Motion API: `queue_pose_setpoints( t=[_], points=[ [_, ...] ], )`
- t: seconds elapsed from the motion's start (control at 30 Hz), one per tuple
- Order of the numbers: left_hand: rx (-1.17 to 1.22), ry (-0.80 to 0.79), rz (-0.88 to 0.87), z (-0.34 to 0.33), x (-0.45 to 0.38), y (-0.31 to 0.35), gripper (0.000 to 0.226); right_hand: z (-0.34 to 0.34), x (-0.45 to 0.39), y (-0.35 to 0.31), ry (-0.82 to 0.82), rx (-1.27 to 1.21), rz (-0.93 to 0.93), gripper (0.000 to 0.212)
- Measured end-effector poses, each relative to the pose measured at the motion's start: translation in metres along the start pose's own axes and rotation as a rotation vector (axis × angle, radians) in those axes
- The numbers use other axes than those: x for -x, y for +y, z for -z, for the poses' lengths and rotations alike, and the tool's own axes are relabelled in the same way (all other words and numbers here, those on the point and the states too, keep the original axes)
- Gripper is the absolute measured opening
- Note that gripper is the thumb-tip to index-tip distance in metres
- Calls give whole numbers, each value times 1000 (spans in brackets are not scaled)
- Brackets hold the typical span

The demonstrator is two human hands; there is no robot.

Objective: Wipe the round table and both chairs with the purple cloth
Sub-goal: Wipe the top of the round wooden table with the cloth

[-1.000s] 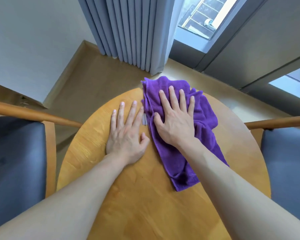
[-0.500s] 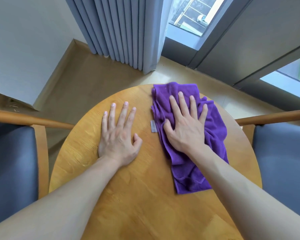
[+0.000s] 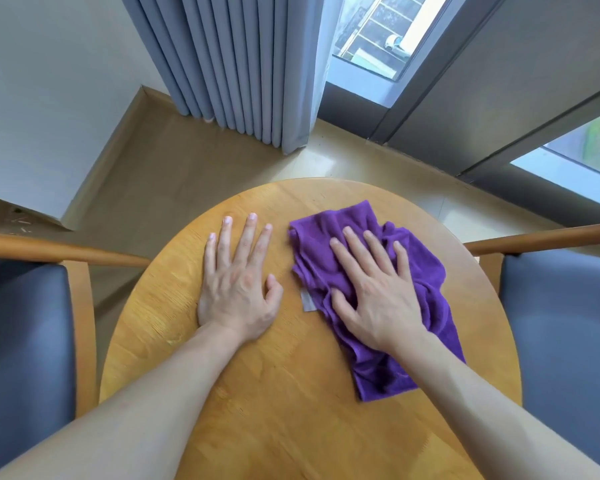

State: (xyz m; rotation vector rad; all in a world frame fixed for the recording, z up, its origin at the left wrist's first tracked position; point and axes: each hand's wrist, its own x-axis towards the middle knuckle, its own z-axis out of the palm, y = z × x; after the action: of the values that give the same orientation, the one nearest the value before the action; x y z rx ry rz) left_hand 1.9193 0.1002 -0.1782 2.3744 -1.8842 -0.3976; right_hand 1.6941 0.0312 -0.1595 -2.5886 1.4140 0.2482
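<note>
We see no containers in view. The round wooden table (image 3: 291,427) carries only the purple cloth (image 3: 426,289) and both hands.

The purple cloth lies bunched on the right half of the table, its far edge short of the far rim, its near corner pointing back toward us beside the right forearm. A small grey tag (image 3: 308,301) sticks out from its left edge, flat on the wood, in the gap between the two hands.

Around the table: a left chair (image 3: 25,341) with a dark blue-grey seat and a wooden arm rail, and a right chair (image 3: 565,334) of the same build, each tucked close against the table edge. Beyond the far rim we see beige floor (image 3: 174,174), a grey pleated curtain (image 3: 236,71) hanging to the floor, and a window (image 3: 371,32) right of it. Nothing lies between the hands and the cloth.

Our left hand (image 3: 236,289) lies palm down on bare wood just left of the cloth, not touching it; its grip is apart, fingers straight and slightly spread, thumb angled toward the cloth. Our right hand (image 3: 378,296) lies palm down on top of the cloth, grip apart too: fingers straight and fanned, pointing toward the far left, pressing the fabric flat to the table rather than pinching it. Both forearms reach in from the near edge.
</note>
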Motion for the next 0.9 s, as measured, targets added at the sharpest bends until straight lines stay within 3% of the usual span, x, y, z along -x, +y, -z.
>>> queue_pose_setpoints(
  t=[0.2, 0.37, 0.5, 0.67, 0.77, 0.9],
  points=[
    [10, 11, -1, -1, 0, 1, 83, 10, -87, -23, 55, -99, -274, 72],
    [-2, 14, -3, -1, 0, 0, 80, 4, -65, -63, 74, -110, -100, 69],
    [6, 10, -3, 0, 0, 0, 76, -8, -10, -52, 47, -106, 11, 68],
    [-3, -2, 0, -1, 0, 0, 83, 1, -26, -5, 47, -79, -208, 70],
    [-3, 3, 7, -1, 1, 0, 84, 6, -66, -11, 83, -151, -356, 67],
    [2, 8, 8, 0, 1, 0, 85, 6, -73, -40, 95, -193, -278, 63]
  ],
)
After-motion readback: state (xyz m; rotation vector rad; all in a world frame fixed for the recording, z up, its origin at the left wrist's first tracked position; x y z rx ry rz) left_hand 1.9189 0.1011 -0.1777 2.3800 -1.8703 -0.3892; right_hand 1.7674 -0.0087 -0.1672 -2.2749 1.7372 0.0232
